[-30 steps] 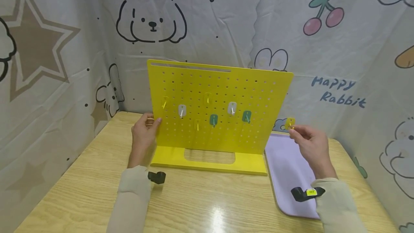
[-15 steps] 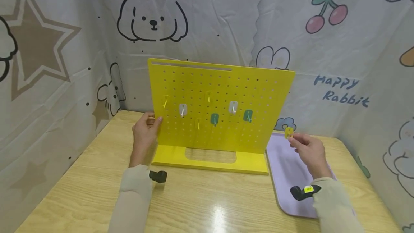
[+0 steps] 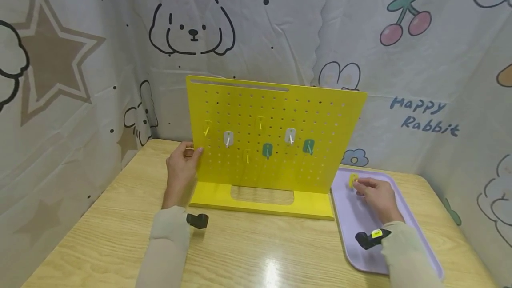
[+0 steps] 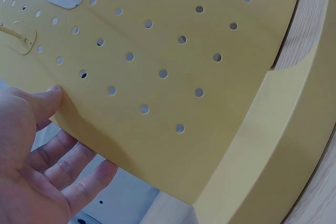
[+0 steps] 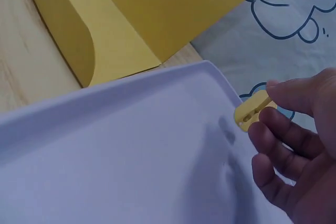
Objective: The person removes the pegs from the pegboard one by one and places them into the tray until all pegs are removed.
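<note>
A yellow pegboard (image 3: 276, 168) stands upright on its flat base, with yellow, white and green hooks on its face. My left hand (image 3: 182, 170) grips its left edge; in the left wrist view the thumb lies on the front and the other fingers reach round behind. Over the far end of a lilac tray (image 3: 352, 234), my right hand (image 3: 378, 194) pinches a small yellow pegboard hook (image 5: 245, 115) between thumb and fingers. The hook's rounded backing plate shows in the right wrist view, while the fingers partly cover its arm.
The tray lies on the wooden table (image 3: 236, 252), right of the pegboard base. A printed cloth (image 3: 276, 34) hangs close behind the board and along both sides. A white hook (image 3: 290, 136) and a green hook (image 3: 308, 146) stick out toward me.
My right hand has come down and slightly left with the yellow hook, from beside the board to low over the tray. My left hand keeps its grip on the board's edge.
</note>
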Tool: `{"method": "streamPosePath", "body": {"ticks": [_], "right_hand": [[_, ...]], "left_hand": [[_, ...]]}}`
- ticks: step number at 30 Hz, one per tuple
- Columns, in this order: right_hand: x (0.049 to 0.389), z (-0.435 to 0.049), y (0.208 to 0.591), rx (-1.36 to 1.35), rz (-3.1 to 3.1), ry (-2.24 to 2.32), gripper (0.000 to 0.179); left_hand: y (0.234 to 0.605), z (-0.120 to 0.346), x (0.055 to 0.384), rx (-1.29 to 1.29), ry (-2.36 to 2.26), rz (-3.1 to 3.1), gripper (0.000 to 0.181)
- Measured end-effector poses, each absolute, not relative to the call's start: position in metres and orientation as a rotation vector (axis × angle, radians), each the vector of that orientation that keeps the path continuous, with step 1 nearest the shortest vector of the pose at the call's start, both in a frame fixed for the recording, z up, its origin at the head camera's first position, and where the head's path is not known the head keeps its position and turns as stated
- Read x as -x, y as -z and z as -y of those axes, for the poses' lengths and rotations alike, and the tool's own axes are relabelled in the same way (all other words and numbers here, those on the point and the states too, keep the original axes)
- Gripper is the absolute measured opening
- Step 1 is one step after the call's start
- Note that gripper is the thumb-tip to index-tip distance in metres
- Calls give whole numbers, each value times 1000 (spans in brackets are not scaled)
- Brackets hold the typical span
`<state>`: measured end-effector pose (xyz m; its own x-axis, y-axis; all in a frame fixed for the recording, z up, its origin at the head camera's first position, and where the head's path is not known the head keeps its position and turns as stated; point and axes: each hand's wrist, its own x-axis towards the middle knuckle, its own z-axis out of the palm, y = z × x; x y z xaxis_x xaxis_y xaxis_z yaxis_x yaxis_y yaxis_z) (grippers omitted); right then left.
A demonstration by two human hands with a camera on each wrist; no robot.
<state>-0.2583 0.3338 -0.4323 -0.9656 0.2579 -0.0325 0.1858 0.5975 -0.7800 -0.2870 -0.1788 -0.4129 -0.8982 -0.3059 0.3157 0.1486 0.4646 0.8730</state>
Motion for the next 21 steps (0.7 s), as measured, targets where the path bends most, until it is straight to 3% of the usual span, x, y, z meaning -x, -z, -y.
{"method": "streamPosePath", "body": {"ticks": [10, 21], "right_hand": [[266, -338, 445, 517, 2722, -1361, 43], [264, -335, 431, 495, 2783, -1254, 47]], "left_hand": [[415, 179, 288, -103, 1400, 2284, 30], [414, 179, 288, -123, 1432, 2276, 30]]}}
